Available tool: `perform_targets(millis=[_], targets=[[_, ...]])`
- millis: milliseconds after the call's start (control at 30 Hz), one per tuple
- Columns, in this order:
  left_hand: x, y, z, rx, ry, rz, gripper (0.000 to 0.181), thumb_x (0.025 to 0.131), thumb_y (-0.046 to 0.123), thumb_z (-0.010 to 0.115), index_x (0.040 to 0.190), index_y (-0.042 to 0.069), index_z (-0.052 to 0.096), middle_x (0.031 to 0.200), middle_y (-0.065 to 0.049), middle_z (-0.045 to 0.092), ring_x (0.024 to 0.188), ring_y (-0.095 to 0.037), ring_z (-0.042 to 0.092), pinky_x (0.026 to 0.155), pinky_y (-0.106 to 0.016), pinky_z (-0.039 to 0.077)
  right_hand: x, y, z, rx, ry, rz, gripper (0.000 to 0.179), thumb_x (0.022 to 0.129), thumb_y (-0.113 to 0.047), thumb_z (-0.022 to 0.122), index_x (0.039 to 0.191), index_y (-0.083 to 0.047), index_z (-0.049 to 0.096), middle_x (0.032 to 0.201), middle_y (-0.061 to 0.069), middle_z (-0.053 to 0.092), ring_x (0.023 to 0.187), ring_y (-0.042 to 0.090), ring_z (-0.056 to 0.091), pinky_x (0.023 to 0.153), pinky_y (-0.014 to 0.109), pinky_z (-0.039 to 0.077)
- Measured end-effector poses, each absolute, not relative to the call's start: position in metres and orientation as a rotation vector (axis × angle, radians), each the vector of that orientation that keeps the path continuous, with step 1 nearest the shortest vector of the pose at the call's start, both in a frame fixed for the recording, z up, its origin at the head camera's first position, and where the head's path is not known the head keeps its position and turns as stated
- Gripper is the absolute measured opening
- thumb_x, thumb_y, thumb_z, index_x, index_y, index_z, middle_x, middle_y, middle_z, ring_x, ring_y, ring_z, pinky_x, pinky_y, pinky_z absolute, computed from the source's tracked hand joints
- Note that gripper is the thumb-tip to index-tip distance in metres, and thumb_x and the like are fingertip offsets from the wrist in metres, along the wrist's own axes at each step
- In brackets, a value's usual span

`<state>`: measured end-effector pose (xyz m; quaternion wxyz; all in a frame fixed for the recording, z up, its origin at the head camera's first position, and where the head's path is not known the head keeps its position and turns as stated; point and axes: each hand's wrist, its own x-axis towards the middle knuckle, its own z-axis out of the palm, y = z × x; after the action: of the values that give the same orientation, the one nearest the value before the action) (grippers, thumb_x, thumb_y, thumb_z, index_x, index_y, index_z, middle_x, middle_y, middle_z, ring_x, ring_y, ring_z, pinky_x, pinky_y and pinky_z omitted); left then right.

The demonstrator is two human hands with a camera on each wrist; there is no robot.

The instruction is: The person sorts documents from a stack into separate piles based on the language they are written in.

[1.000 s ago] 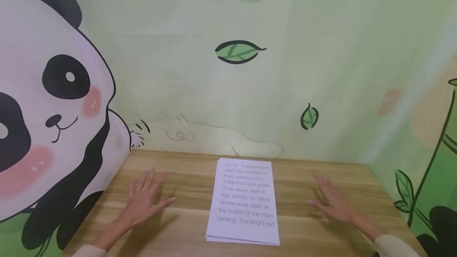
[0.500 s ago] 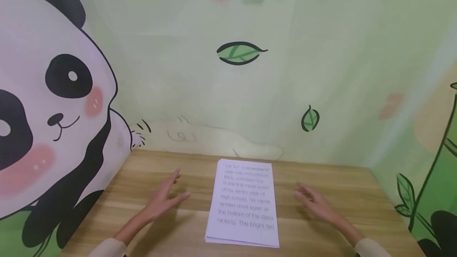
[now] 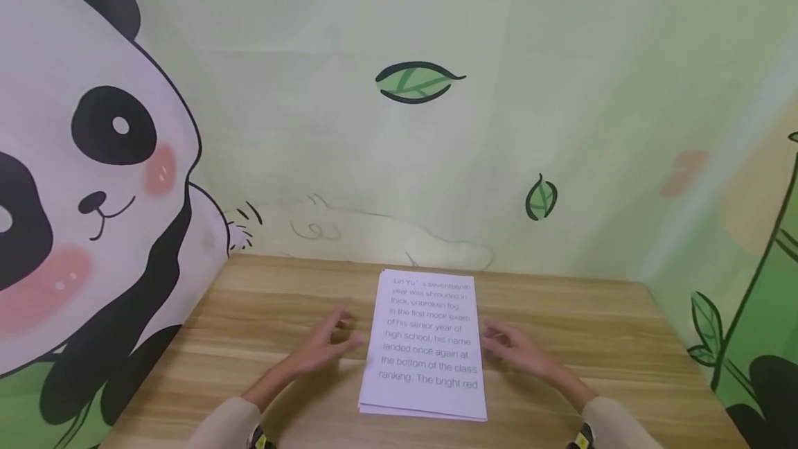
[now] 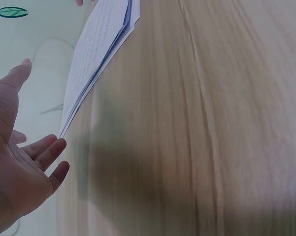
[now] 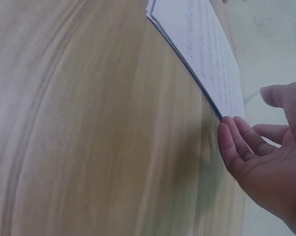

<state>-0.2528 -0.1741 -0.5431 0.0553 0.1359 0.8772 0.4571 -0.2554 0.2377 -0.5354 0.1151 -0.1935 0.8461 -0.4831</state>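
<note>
1. Papers [image 3: 427,345] are lying in one stack on the table [image 3: 573,310], print facing up, between the two hands. Treating the stack as a single body is looking like the sound way here, with both long sides getting equal attention.
2. Left hand [image 3: 319,348] and right hand [image 3: 522,353] are flanking those long sides, palms facing inward. Both are loosely spread, fingers a little bent and thumbs standing apart, and neither is holding anything. They are sitting just beside the papers; the views are not settling whether any fingertip is touching.
3. Fingers [image 4: 50,154] would best be meeting the edges softly and at matching heights, since a harder push from one side could be skewing the loose layers.
4. Edges at the near end are showing slightly out of line, so that end is probably deserving the most care.
5. Counting down by size: one backdrop [image 3: 299,109] is hanging behind, one table is standing before it, one printed panda [image 3: 93,168] is filling the left, and one stack is lying central. Two sleeves [image 3: 227,425], two hands, two loose printed leaves [image 3: 414,82] and two dark bands [image 3: 582,436] are also showing. More than one sheet is showing, but the exact number is escaping the views.
</note>
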Motion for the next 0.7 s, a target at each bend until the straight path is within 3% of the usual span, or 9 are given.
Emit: perform_targets(millis=[133, 267, 500, 700], targets=[[-0.257, -0.168, -0.547, 0.411, 2.747, 1.285, 0.076, 0.094, 0.039, 0.071, 0.152, 0.001, 0.042, 0.145, -0.022, 0.053, 0.129, -0.041, 0.052, 0.106, -0.063, 0.044, -0.257, 0.23, -0.538, -0.574, 2.5, -1.377, 0.052, 0.103, -0.016, 0.058, 0.145, 0.012, 0.045, 0.12, 0.03, 0.065, 0.094, 0.026, 0.067, 0.068, 0.029, 0.058], [-0.26, -0.164, -0.55, 0.414, 2.818, 1.171, 0.073, 0.09, 0.047, 0.074, 0.145, 0.003, 0.054, 0.134, -0.018, 0.057, 0.117, -0.032, 0.053, 0.096, -0.054, 0.047, -0.258, 0.227, -0.54, -0.556, 2.559, -1.326, 0.05, 0.101, -0.014, 0.06, 0.142, 0.013, 0.047, 0.115, 0.024, 0.067, 0.095, 0.022, 0.065, 0.072, 0.025, 0.055], [-0.259, -0.157, -0.558, 0.496, 2.869, 1.055, 0.07, 0.087, 0.048, 0.075, 0.136, 0.001, 0.062, 0.13, -0.017, 0.06, 0.117, -0.032, 0.052, 0.098, -0.054, 0.039, -0.263, 0.227, -0.544, -0.546, 2.693, -1.205, 0.036, 0.099, -0.009, 0.06, 0.13, 0.009, 0.06, 0.096, 0.009, 0.07, 0.085, 0.013, 0.058, 0.074, 0.024, 0.048], [-0.258, -0.151, -0.56, 0.55, 2.9, 0.977, 0.067, 0.086, 0.046, 0.076, 0.135, 0.003, 0.064, 0.126, -0.018, 0.062, 0.116, -0.033, 0.052, 0.095, -0.053, 0.035, -0.264, 0.225, -0.54, -0.65, 2.626, -1.185, 0.033, 0.099, -0.006, 0.059, 0.129, 0.008, 0.063, 0.086, 0.007, 0.066, 0.075, 0.008, 0.052, 0.066, 0.022, 0.043]])
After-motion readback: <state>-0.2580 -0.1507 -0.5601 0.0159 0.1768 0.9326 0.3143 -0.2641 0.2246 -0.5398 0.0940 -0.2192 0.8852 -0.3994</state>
